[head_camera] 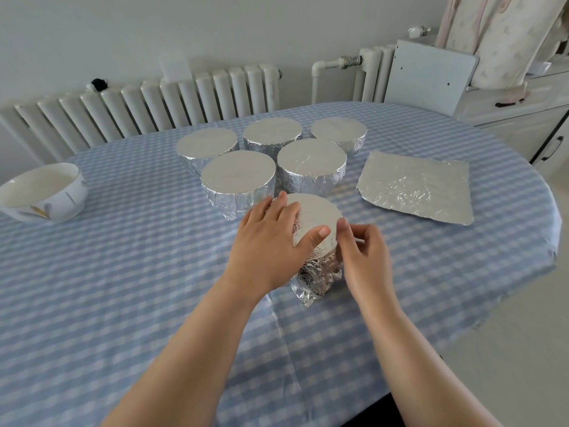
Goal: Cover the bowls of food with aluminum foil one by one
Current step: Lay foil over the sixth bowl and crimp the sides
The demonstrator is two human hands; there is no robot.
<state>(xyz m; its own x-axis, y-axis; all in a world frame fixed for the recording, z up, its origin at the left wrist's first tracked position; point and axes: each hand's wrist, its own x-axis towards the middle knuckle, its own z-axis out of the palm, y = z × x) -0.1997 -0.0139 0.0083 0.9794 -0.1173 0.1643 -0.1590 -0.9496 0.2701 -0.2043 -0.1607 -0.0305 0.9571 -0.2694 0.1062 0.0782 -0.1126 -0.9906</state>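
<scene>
A foil-wrapped bowl [317,217] stands in the middle of the table with crumpled foil hanging down its near side. My left hand [271,238] lies flat over its left top, thumb pressing the foil on the near rim. My right hand [360,251] pinches the foil at the bowl's right edge with fingertips. Behind it stand several bowls fully covered in foil [238,174]. An uncovered white bowl [43,192] with a flower pattern and white contents sits at the far left. A loose flat foil sheet [415,186] lies on the right.
The oval table carries a blue-and-white checked cloth [123,272]. White radiators [154,100] line the wall behind it. A white cabinet [523,112] stands at the right, beyond the table's edge.
</scene>
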